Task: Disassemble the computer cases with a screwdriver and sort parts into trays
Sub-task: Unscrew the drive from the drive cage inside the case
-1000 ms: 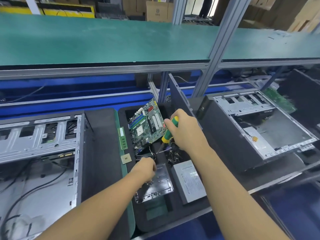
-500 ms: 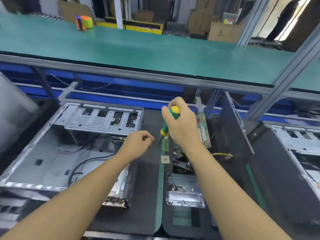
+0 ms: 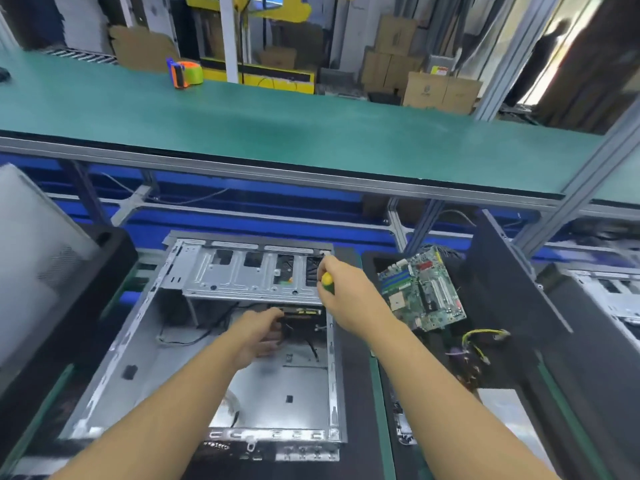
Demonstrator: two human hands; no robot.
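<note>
The right hand (image 3: 349, 289) is clenched around the yellow and green handle of the screwdriver (image 3: 327, 283), at the far right corner of the open silver metal computer case (image 3: 131, 344); the shaft is hidden behind the fingers. The left hand (image 3: 259, 332) reaches inside this case, below the perforated silver drive cage (image 3: 242, 275), with its fingers at a dark part there; because of blur I cannot tell whether they grasp anything. Just right of the case, a green motherboard (image 3: 422, 292) leans tilted in a black foam tray (image 3: 429, 358), with yellow and black cables (image 3: 481, 336) near it. Behind, on the long green shelf (image 3: 277, 126), stands an orange tape dispenser (image 3: 183, 73).
</note>
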